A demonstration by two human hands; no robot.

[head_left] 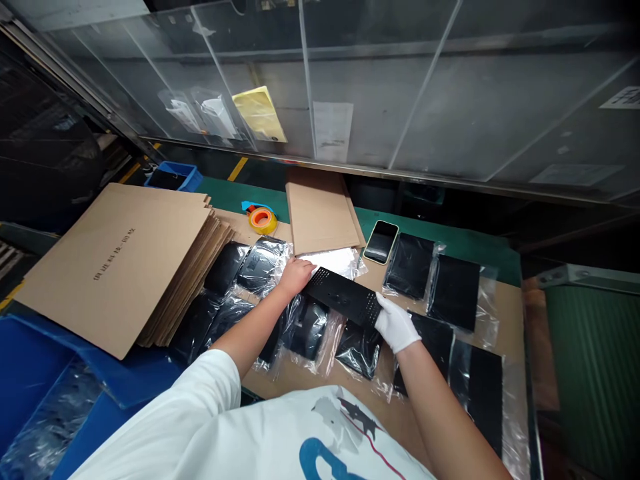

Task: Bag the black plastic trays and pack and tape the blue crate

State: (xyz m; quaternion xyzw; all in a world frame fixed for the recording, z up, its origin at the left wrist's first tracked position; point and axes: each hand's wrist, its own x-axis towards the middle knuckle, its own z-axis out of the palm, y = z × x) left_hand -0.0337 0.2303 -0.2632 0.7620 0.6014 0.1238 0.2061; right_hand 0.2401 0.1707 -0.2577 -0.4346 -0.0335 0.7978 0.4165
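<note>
A flat black panel [340,293] with small perforations at both ends is held level over the table. My bare left hand [297,276] grips its left end, fingers closed on the edge. On the opposite end, my white-gloved right hand [397,323] is closed around the edge. Under and around it lie several black panels in clear plastic bags, such as one bagged panel [359,349] just below and another bagged panel [306,330] to its left. Beyond my left hand, a pale sheet in plastic [333,260] is partly covered.
A tall stack of cardboard sheets [115,260] stands at the left, beside a blue bin [125,373]. Further back are a tape roll [263,220], a cardboard piece [323,210] and a phone [381,241]. More bagged panels [454,290] lie at right. A transparent curtain [370,87] hangs behind.
</note>
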